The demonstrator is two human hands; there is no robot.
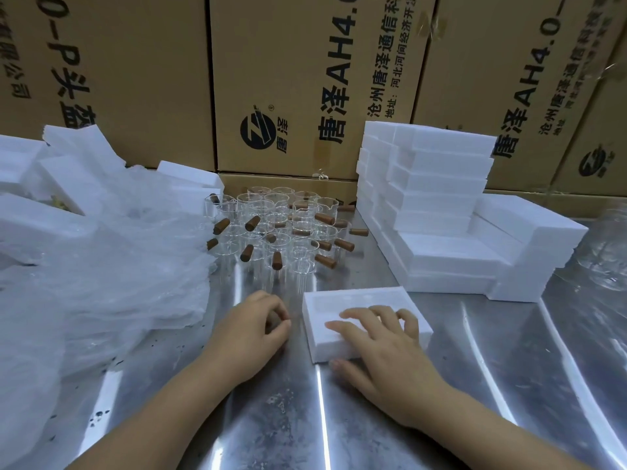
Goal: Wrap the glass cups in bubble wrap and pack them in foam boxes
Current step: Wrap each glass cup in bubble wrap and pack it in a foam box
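Glass cups (281,228), clear with brown stub handles, stand clustered at the back centre of the steel table (339,418), unwrapped. One shallow foam box (356,301) lies in front of them, to the right. Right hand (383,344) rests flat on it, fingers spread, thumb against the near side. Left hand (258,323) sits just beside the box, fingers curled in, nothing visible in it. Bubble wrap (101,273) heaped left; stacked foam boxes (441,198) right; cardboard cartons (288,79) behind.

Bubble wrap (84,283) runs off left edge. Clear object (607,245) at right edge blurred, unidentifiable. Cartons (305,79) cropped above.
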